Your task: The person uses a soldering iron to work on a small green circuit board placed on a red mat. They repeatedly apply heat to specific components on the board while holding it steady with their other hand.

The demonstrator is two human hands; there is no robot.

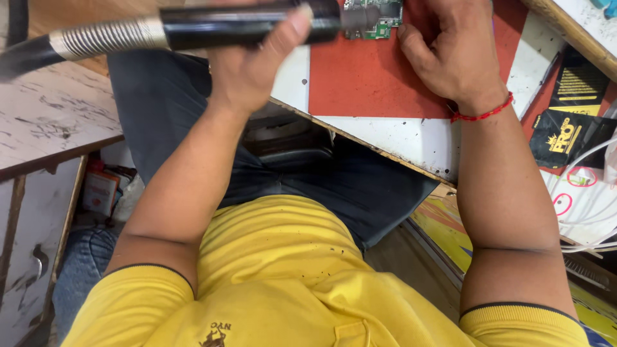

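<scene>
Your left hand (pixel 254 67) is closed around the black handpiece (pixel 250 26) of a hot-air tool at the top centre of the frame, nozzle levelled at the green circuit board (pixel 373 16) at the top edge, so I judge the heating step is in hand. Your right hand (pixel 450 54) rests half-curled on the red mat (pixel 366 83) just beside the board, gripping nothing visible. Only a corner of the board shows; the next move calls for a steady nozzle and a pinned board.

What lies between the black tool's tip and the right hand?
In the head view, only the green circuit board on the red mat lies between the tool and right hand.
</scene>
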